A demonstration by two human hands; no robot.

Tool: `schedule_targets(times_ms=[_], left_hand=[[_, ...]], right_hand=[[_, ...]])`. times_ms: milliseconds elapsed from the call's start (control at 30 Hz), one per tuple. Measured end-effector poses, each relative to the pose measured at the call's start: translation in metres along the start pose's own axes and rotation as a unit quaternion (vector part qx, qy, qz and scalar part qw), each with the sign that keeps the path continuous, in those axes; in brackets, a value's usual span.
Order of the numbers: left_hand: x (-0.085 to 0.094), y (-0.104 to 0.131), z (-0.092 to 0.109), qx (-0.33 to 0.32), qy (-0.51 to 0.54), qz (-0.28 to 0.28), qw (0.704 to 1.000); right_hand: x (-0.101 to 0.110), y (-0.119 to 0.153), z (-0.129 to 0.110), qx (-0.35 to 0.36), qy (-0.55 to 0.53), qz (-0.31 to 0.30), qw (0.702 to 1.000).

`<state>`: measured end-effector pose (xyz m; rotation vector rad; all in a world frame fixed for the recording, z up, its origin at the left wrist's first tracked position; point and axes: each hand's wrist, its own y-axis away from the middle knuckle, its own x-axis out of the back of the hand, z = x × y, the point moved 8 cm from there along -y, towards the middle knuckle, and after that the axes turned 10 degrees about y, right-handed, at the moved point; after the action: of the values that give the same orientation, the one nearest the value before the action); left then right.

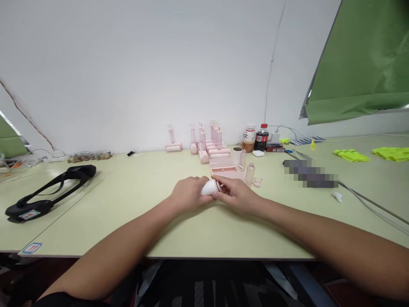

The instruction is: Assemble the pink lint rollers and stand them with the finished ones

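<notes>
Fingers of my left hand [189,192] wrap round a white cylinder [209,188] just above the table. My right hand [238,194] grips the pinkish end of the same cylinder with thumb and fingers. Just behind my hands lies an open pink case [228,174]. A clear small bottle [249,174] stands by my right hand, with another [243,159] behind it. A small pink heart-shaped piece [257,182] lies to their right. Several pink cylinders with upright clear tubes [214,147] stand near the wall.
A black strapped headset [51,192] lies at the left on the pale table [128,230]. At the back are a brown-filled jar [248,138], a cola bottle [261,137] and a white charger [275,136]. Cables and yellow cloths [350,155] lie at the right.
</notes>
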<state>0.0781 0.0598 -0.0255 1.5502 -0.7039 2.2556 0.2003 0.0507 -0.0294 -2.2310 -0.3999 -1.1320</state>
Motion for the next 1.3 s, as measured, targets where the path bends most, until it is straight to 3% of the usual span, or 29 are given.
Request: schedule_targets(times_ms=[100,167,267,333,400,467,600,700,933,1033,1200,1300], left_hand=[[0.005,0.001,-0.006,0.023,0.081,0.029,0.996],[0.009,0.001,-0.014,0.046,0.181,0.052,0.981],[0.010,-0.002,-0.026,0.078,0.360,0.078,0.927],[0.007,-0.004,-0.035,0.108,0.459,0.095,0.877],[0.004,-0.006,-0.043,0.139,0.530,0.112,0.829],[0.003,-0.006,-0.047,0.157,0.575,0.127,0.793],[0.003,-0.005,-0.047,0.179,0.625,0.139,0.747],[0.003,-0.005,-0.046,0.184,0.651,0.134,0.724],[0.002,-0.004,-0.047,0.188,0.660,0.139,0.714],[0.001,-0.004,-0.047,0.185,0.669,0.137,0.706],[-0.001,-0.005,-0.046,0.177,0.682,0.122,0.699],[-0.004,-0.005,-0.043,0.173,0.675,0.096,0.710]], right_hand=[[0.012,-0.002,-0.001,0.018,-0.006,0.042,0.999],[0.033,-0.003,0.002,0.020,0.000,0.113,0.993],[0.078,0.001,0.017,-0.009,0.056,0.256,0.965],[0.102,0.001,0.030,-0.043,0.118,0.287,0.950],[0.115,-0.004,0.048,-0.091,0.169,0.248,0.950],[0.117,-0.008,0.070,-0.147,0.175,0.167,0.959],[0.101,-0.007,0.100,-0.205,0.124,-0.007,0.971],[0.095,-0.004,0.109,-0.223,0.111,-0.056,0.967],[0.082,-0.004,0.118,-0.211,0.057,-0.103,0.971],[0.087,-0.006,0.112,-0.190,0.033,-0.069,0.979],[0.100,-0.011,0.084,-0.133,-0.018,0.074,0.988],[0.076,-0.011,0.057,-0.072,-0.085,0.038,0.993]])
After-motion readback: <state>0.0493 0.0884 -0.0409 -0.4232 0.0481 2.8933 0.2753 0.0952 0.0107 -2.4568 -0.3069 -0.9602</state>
